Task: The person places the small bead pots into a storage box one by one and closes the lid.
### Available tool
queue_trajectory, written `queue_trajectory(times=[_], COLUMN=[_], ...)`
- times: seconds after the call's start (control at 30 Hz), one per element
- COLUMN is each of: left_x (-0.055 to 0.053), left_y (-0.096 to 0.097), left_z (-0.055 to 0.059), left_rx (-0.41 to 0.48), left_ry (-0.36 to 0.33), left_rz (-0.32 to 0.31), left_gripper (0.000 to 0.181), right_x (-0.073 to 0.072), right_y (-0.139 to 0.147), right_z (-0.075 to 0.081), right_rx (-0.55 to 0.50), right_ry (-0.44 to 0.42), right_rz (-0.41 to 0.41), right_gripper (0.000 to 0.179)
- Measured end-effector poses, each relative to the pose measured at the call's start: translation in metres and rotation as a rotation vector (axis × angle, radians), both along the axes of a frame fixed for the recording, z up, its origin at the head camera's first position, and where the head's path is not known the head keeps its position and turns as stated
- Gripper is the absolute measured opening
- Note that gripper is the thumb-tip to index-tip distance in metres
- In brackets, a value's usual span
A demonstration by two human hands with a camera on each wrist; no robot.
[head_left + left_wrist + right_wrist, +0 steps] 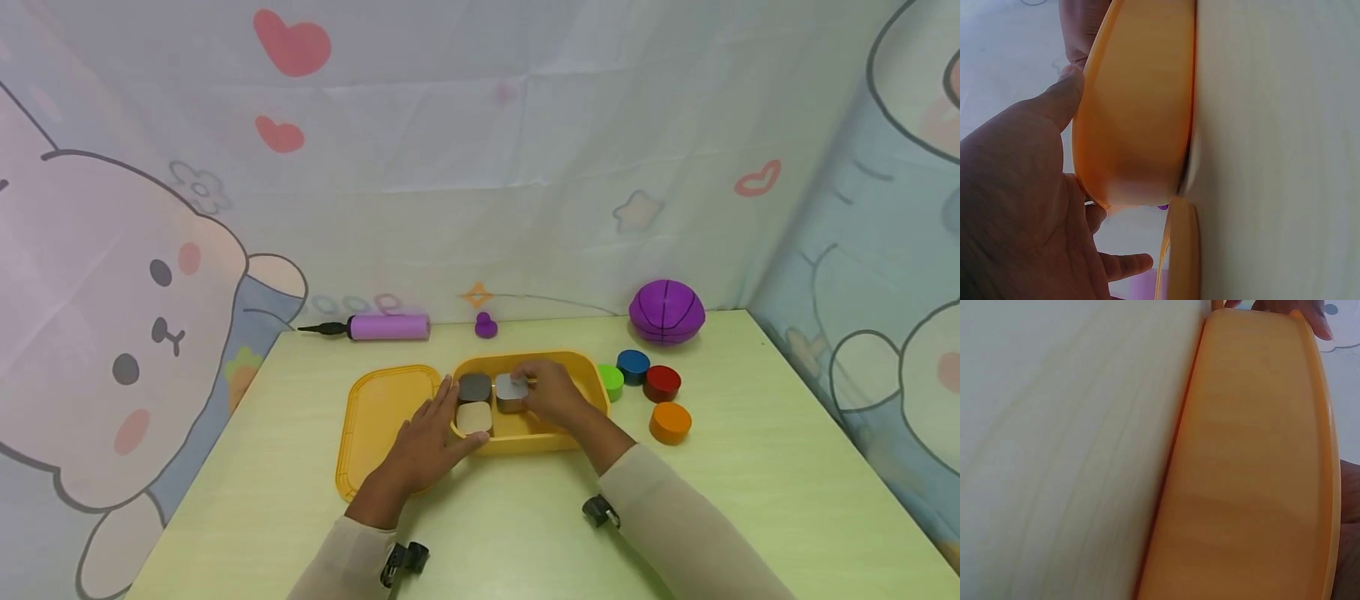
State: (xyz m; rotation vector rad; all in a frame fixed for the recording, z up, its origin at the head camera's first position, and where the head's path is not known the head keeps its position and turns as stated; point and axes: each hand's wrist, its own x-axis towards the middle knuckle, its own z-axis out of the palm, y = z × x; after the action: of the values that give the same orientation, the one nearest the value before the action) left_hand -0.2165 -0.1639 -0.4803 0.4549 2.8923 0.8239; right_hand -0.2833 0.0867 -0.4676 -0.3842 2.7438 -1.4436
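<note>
A yellow box (517, 446) with rounded corners stands open on the table. My left hand (429, 443) rests on its left end, fingers extended along the rim and thumb at the front edge. Inside the box, my right hand (553, 393) pinches a light grey rounded block (512, 390) by its right side. To the left of that block are a dark grey block (474, 387) and a cream block (474, 418). In the left wrist view the thumb touches the rim of the box (1135, 106). The right hand (1350, 519) is mostly hidden behind the box wall in its own wrist view.
A yellow lid (382, 417) lies left of the box, partly under the left hand. Right of the box are green (612, 382), blue (633, 367), red (662, 383) and orange (670, 422) round pieces. Behind stand a purple ball (667, 312), purple duck (486, 326) and hand pump (388, 327).
</note>
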Motion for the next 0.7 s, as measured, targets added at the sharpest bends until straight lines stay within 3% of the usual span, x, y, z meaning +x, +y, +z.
queue_trajectory(times=[0.2,0.7], left_x=[0.0002,0.0007], left_y=[-0.0001,-0.0002], left_z=[-0.0005,-0.0017], left_rx=[-0.008,-0.024], left_ry=[0.009,0.017], left_rz=[-0.003,0.008], left_gripper=[0.104,0.106], right_x=[-0.0010,-0.0022], right_y=[-0.0044,-0.0064], right_z=[0.0020,0.0005], right_rx=[0.029,0.027], right_ry=[-0.007,-0.005], right_rz=[-0.038,-0.035], right_gripper=[0.035,0.033])
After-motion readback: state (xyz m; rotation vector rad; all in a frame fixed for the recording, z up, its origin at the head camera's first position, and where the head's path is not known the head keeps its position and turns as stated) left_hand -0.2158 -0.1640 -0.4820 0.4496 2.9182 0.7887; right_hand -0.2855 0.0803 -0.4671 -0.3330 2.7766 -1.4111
